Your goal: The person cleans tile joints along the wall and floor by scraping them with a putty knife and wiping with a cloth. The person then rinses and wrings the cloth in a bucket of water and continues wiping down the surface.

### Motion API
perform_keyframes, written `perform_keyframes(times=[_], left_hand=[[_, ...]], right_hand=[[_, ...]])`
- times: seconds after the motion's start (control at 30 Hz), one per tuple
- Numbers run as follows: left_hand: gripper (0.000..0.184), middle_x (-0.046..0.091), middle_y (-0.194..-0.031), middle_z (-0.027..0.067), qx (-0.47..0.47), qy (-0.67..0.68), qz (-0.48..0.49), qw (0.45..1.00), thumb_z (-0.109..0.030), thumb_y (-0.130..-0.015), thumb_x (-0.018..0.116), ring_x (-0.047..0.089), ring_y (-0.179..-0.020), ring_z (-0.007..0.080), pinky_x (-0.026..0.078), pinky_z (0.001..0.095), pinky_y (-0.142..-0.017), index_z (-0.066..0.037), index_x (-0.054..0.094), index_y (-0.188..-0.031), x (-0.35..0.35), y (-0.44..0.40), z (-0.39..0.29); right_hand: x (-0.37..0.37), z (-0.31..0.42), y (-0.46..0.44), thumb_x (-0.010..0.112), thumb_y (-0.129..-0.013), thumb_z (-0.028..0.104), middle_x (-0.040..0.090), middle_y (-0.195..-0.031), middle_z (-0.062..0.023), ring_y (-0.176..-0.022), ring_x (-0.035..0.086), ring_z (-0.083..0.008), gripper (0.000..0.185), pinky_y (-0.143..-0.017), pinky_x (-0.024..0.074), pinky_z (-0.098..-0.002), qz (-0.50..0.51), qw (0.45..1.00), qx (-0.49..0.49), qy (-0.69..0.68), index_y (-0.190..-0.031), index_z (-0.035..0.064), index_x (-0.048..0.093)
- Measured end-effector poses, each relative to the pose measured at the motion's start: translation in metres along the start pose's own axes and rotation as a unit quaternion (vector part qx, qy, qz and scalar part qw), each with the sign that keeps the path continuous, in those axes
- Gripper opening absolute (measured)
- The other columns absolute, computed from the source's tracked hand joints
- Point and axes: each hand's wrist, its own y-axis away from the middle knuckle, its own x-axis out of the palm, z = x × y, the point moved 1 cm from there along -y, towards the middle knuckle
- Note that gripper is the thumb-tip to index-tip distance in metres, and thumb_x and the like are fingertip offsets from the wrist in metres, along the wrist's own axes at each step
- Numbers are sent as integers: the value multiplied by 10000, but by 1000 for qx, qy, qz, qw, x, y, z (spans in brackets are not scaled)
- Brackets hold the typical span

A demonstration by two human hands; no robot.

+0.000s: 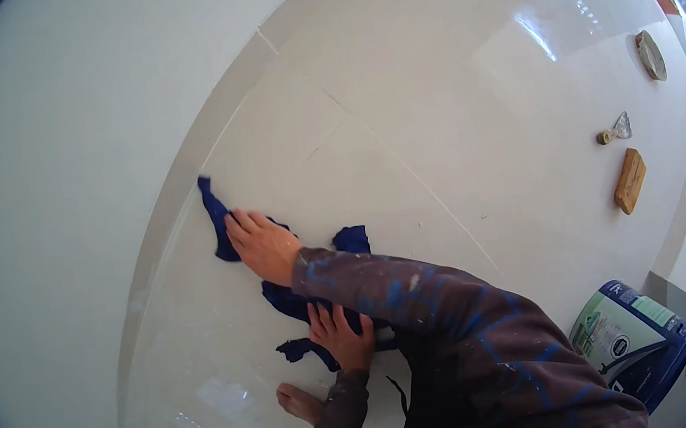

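While the blue cloth (220, 227) slants across the floor (435, 124), its narrow end toward the skirting (196, 151), right hand (265, 243) flat on it, fingers nearly together, left hand (343, 337) touching it, fingers slightly spread.

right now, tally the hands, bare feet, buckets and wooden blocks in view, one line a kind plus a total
Hands, left hand and right hand: 2
Bare foot: 1
Bucket: 1
Wooden block: 1
Total: 5
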Motion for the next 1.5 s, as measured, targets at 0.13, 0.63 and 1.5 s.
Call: perform_keyframes(times=[0.13, 0.63, 1.5], left_hand=[[634, 486, -1533, 229, 72, 60, 58, 994, -331, -883, 745, 398, -1465, 448, 298, 596, -1129, -57, 560, -1424, -15, 26, 0], [380, 620, -1313, 190, 17, 280, -91, 955, 20, -932, 600, 598, -1246, 362, 490, 431, -1053, 11, 591, -1312, -38, -113, -58], [408, 587, -1291, 127, -71, 316, -126, 938, 21, -933, 579, 586, -1172, 269, 482, 392, -950, -10, 551, -1339, -47, -104, -35]], right_hand=[[-50, -34, 82, 641, -868, 76, 608, -1268, -82, -1122, 570, -303, 412, -907, 472, -432, 7, 988, 93, -124, -1275, 118, 687], [-86, -167, 61, 647, -886, 85, 612, -1053, -85, -987, 571, -304, 321, -822, 454, -427, -111, 966, 212, 99, -1201, 63, 704], [-106, -190, 59, 582, -936, 83, 604, -1128, -134, -1027, 580, -352, 459, -879, 461, -477, 5, 967, 241, 78, -1376, 167, 685]])
